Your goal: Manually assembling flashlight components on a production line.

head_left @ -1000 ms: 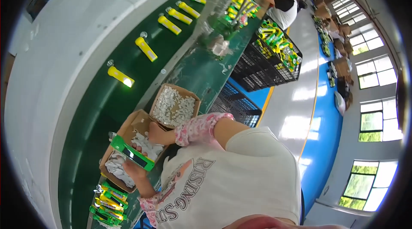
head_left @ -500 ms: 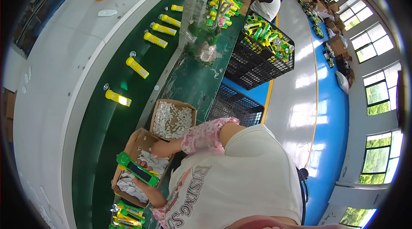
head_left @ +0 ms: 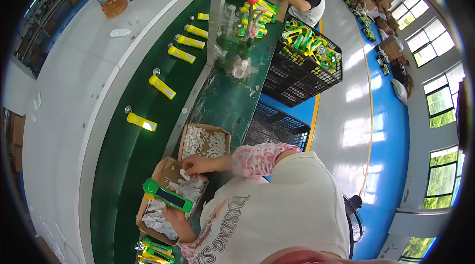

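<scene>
My left hand [head_left: 174, 216] is wrapped round a green flashlight [head_left: 168, 196] with a long dark panel along its side and a bit of yellow at its edge. The flashlight lies tilted over a cardboard box [head_left: 156, 174] of flat white plastic pieces [head_left: 157, 219]. Just above that box, my right hand [head_left: 197, 164] pinches one small white piece [head_left: 184, 174] between thumb and fingers. Beside my right hand stands a second cardboard box [head_left: 229, 141] holding many smaller white and clear bits.
Yellow flashlights [head_left: 162, 87] lie spaced along the green conveyor belt [head_left: 116, 165]. More green-and-yellow ones [head_left: 157, 252] lie near my left forearm. A hand press [head_left: 241, 48] and black crates [head_left: 302, 85] stand farther off, where a co-worker [head_left: 309, 4] sits.
My right hand has come up out of the box of flat white pieces with one piece in its fingers. My left hand still holds the green flashlight. The whole view has shifted slightly.
</scene>
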